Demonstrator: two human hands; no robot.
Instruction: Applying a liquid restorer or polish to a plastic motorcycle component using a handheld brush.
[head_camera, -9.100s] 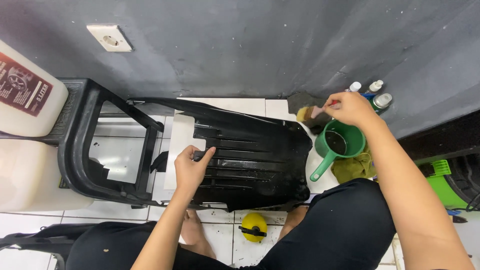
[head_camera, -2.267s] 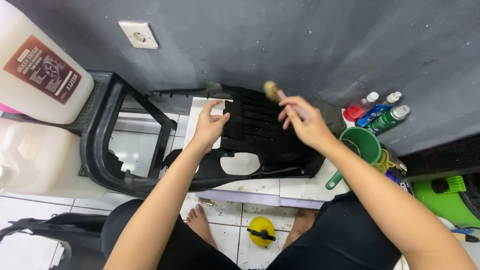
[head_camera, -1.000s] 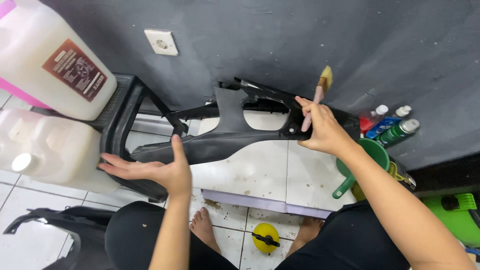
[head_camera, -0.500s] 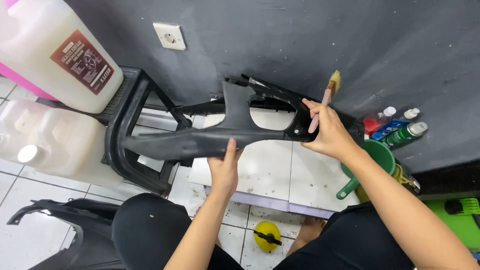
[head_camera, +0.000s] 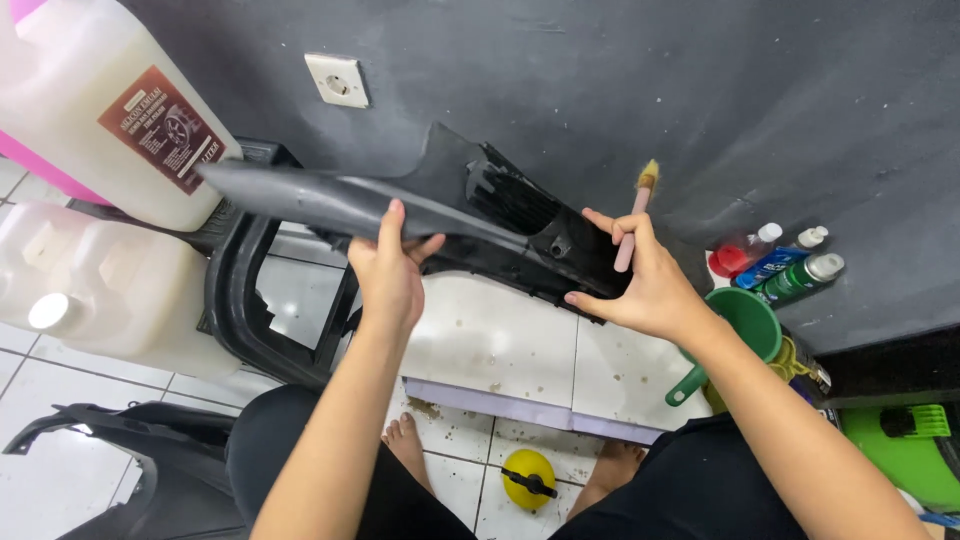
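Both hands lift the black plastic panel (head_camera: 450, 215): left hand (head_camera: 388, 275) clamps its long edge, right hand (head_camera: 640, 285) pinches panel and brush (head_camera: 632, 222). It looks light, stiff, awkwardly long.

Only 1 view exists: a head-worn camera looking steeply down past the person's own arms. It faces the dark grey wall (head_camera: 620, 90), which fills the upper frame; below the wall lies the white tiled floor (head_camera: 500, 340). Everything sits close, within arm's reach.

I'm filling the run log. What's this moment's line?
left hand: grips black panel | right hand: panel end plus brush | panel: lifted off floor
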